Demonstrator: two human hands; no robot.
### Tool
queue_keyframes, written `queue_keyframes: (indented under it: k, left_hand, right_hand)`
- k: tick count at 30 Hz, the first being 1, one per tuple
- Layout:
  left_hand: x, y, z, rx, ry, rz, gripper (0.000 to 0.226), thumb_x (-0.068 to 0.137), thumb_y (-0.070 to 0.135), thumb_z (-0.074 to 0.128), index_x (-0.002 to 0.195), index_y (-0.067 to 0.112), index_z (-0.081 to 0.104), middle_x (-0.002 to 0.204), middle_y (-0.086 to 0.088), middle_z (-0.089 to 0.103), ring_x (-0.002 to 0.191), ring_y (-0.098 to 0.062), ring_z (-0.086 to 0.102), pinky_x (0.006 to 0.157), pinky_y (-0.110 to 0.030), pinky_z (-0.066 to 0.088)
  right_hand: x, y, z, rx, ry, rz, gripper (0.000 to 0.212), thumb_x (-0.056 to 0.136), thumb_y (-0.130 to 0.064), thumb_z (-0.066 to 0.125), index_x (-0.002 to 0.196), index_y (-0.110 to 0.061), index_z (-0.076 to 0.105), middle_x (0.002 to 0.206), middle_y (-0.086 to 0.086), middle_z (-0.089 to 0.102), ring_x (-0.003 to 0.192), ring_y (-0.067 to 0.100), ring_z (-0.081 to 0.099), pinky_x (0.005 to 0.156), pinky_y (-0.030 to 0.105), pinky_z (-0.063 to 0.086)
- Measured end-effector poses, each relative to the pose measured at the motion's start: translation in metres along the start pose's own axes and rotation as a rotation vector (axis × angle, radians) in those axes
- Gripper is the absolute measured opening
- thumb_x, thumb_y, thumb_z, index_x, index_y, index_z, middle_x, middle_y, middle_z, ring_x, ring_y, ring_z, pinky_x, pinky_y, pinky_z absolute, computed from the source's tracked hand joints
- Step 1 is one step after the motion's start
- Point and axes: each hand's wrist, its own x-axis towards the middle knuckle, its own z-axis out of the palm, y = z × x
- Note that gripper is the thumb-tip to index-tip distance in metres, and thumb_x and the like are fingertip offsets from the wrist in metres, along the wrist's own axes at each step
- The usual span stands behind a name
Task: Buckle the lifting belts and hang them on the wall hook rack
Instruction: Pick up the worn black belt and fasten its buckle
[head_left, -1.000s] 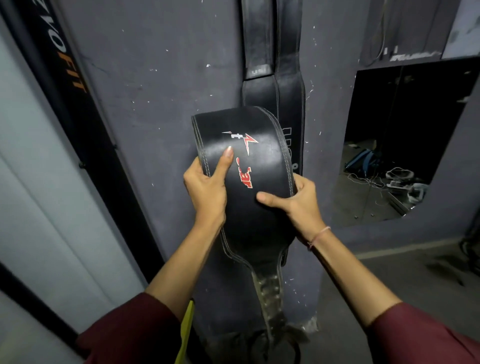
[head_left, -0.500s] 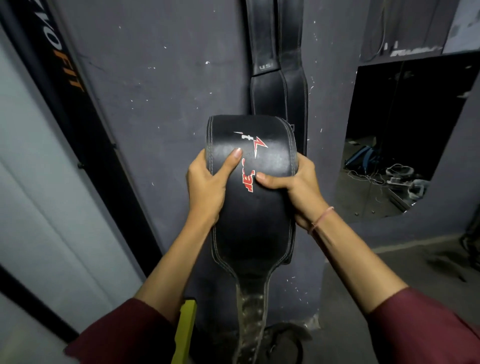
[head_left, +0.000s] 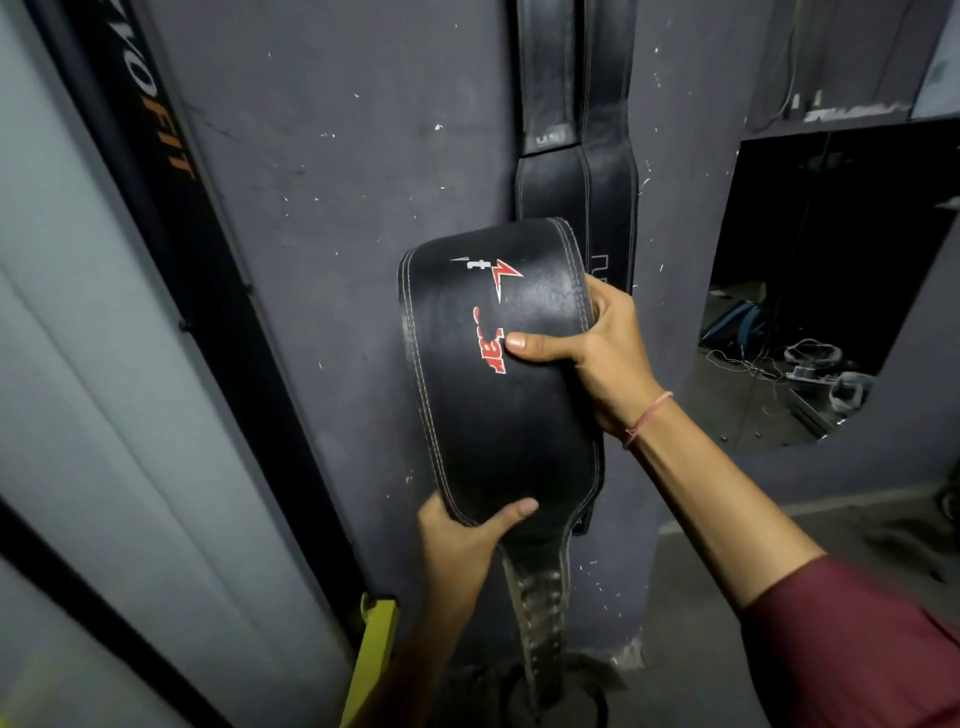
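Right hand (head_left: 602, 358) is clamped on the wide pad of the black leather lifting belt (head_left: 493, 415), thumb across the logo and fingers behind. Left hand (head_left: 457, 540) pinches the edge lower down, where it tapers into the holed strap (head_left: 540, 613). The belt's held up at the grey wall (head_left: 337, 260), in front of another belt (head_left: 576, 171) that's already hanging. I'd keep both grips firm and check the buckle first, can't see it or the hook from here. Mirror (head_left: 831, 286) on the right, concrete floor (head_left: 701, 571) below

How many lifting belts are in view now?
2 at least. One black belt with a red logo is gripped by the left hand and right hand. A second belt hangs on the wall behind it; its two side-by-side straps may be two belts.
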Motion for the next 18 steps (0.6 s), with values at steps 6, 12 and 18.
queue_keyframes:
  k: [6,12,18]
  left_hand:
    - [0.041,0.065,0.008,-0.029,-0.033,0.045,0.021,0.072,0.034,0.076,0.089,0.024,0.071,0.078,0.021,0.074,0.08,0.006,0.07,0.074,-0.015,0.055]
    - [0.071,0.132,0.016,-0.079,-0.224,-0.014,0.038,0.063,-0.003,0.086,0.096,0.009,0.072,0.094,-0.007,0.078,0.087,-0.021,0.075,0.073,-0.033,0.061]
    - [0.083,0.132,0.026,-0.341,-0.14,-0.237,0.016,0.076,0.004,0.079,0.09,0.004,0.071,0.089,-0.017,0.076,0.077,-0.028,0.074,0.073,-0.046,0.062]
  right_hand:
    - [0.0,-0.001,-0.008,0.07,0.064,-0.049,0.05,0.058,0.017,0.081,0.103,0.001,0.065,0.096,0.014,0.074,0.089,0.028,0.072,0.081,0.046,0.06]
    - [-0.001,0.003,-0.013,0.082,0.019,-0.027,0.058,0.057,0.019,0.079,0.112,0.013,0.059,0.102,0.022,0.07,0.091,0.031,0.07,0.081,0.046,0.059]
    - [-0.015,0.018,-0.023,0.007,-0.044,0.038,0.06,0.058,0.019,0.079,0.113,0.0,0.062,0.106,0.013,0.073,0.098,0.028,0.072,0.082,0.039,0.06]
